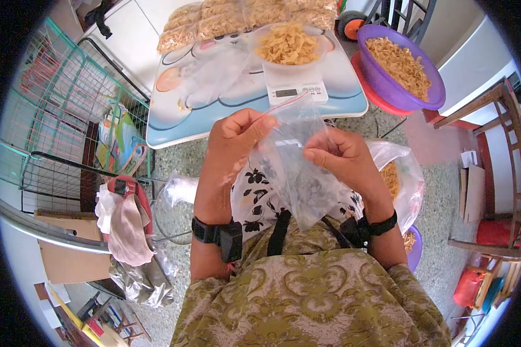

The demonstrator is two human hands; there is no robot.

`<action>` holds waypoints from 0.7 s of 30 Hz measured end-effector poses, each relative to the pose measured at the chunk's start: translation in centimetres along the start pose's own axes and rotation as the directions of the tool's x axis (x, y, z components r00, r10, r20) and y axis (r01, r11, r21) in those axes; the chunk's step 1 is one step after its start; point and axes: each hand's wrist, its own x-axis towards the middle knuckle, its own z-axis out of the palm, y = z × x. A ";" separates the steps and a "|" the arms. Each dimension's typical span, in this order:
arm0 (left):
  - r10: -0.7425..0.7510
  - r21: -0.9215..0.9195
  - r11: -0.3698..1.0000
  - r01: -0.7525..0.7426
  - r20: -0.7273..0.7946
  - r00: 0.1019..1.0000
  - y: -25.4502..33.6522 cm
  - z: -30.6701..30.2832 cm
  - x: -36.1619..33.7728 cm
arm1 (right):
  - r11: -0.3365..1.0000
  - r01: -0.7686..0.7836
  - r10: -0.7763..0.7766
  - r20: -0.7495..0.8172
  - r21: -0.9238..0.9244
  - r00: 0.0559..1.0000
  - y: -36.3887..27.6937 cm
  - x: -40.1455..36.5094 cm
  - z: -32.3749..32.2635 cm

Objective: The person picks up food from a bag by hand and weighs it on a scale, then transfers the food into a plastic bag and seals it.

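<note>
My left hand (240, 136) pinches the edge of a clear plastic bag (301, 179) by its red zip line. On the bag's other side, my right hand (338, 153) has its fingers closed on the plastic. The bag hangs over my lap and looks empty. Just beyond it, on the low table, a white digital scale (298, 92) carries a clear bowl (289, 65) of yellowish dried pieces (288, 45). Loose clear bags (211, 75) lie left of the scale, and filled bags (243, 20) are lined up along the table's far side.
A purple basin (437, 95) of dried pieces stands right of the table (156, 130), over a red basin (367, 95). Wire cages (58, 115) are at the left. Beside my right knee is an open plastic bag (411, 179) with more pieces; wooden chairs (506, 121) stand far right.
</note>
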 end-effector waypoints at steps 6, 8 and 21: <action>0.041 0.032 0.999 -0.042 0.048 0.998 0.9 0.3 -0.7 | 0.991 0.054 -0.051 -0.027 0.120 0.998 -0.7 0.0 0.5; 0.053 0.019 0.998 -0.055 0.071 0.996 1.5 0.8 -1.0 | 0.973 0.118 -0.101 -0.094 0.196 0.990 -1.1 0.2 0.6; 0.120 -0.011 0.993 -0.120 0.187 0.975 0.8 1.0 -1.2 | 0.982 0.165 -0.175 -0.109 -0.095 0.979 -1.3 0.4 0.8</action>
